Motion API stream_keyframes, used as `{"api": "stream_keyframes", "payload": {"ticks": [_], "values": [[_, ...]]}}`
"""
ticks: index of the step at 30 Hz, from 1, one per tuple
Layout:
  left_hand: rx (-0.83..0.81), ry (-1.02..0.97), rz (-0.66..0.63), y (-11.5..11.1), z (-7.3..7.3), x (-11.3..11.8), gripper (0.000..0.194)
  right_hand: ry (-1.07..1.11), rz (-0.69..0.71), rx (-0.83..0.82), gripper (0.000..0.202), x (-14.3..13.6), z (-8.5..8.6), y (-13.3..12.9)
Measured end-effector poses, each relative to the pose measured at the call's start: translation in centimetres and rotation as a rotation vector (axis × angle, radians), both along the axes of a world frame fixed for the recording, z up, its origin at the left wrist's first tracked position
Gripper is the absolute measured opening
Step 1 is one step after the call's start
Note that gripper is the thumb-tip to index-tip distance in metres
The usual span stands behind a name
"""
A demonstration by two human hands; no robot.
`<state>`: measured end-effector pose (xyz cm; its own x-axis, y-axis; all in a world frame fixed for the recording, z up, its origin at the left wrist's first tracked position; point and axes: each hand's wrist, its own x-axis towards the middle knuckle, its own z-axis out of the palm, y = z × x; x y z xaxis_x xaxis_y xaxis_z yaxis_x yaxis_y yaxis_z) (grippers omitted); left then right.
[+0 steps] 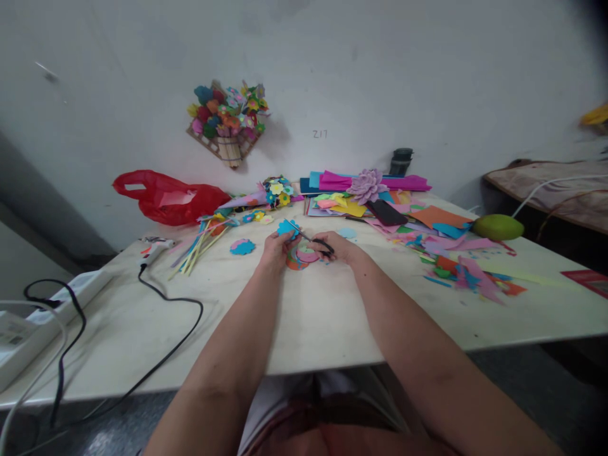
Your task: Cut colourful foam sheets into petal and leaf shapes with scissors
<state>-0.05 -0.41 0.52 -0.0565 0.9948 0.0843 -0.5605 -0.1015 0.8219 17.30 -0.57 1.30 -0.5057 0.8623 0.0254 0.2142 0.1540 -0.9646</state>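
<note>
In the head view, the left hand (277,247) is pinching a blue scalloped piece (285,227) between thumb and fingers, above the table (228,329), apparently keeping its far edge free for the blades. The right hand (335,247) is grasping black-handled scissors (323,244), with the blades pointing across toward that piece; whether they are biting into it, I cannot tell. Pink and orange pieces (298,261) are lying beneath and between the hands, probably for easy reach, while a blue-and-pink scalloped piece (243,247) is sitting apart, left of the left hand. Scraps (477,278) are lying loosely on the right, seemingly out of the working space. Among the containers, a red plastic bag (166,197) is slumping at the back left, with something pale pink showing at its opening. A slatted holder (229,152) is hanging on the wall, carrying colourful flowers (230,114) upright. A dark cup (401,162) is standing against the wall, its contents hidden.
</note>
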Motion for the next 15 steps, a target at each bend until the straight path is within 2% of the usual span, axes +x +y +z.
{"api": "stream_keyframes", "payload": {"ticks": [15], "values": [[-0.017,0.027,-0.014,0.17,-0.13,-0.25,0.018,0.003,-0.031,-0.015,0.025,-0.16,0.01,0.00]]}}
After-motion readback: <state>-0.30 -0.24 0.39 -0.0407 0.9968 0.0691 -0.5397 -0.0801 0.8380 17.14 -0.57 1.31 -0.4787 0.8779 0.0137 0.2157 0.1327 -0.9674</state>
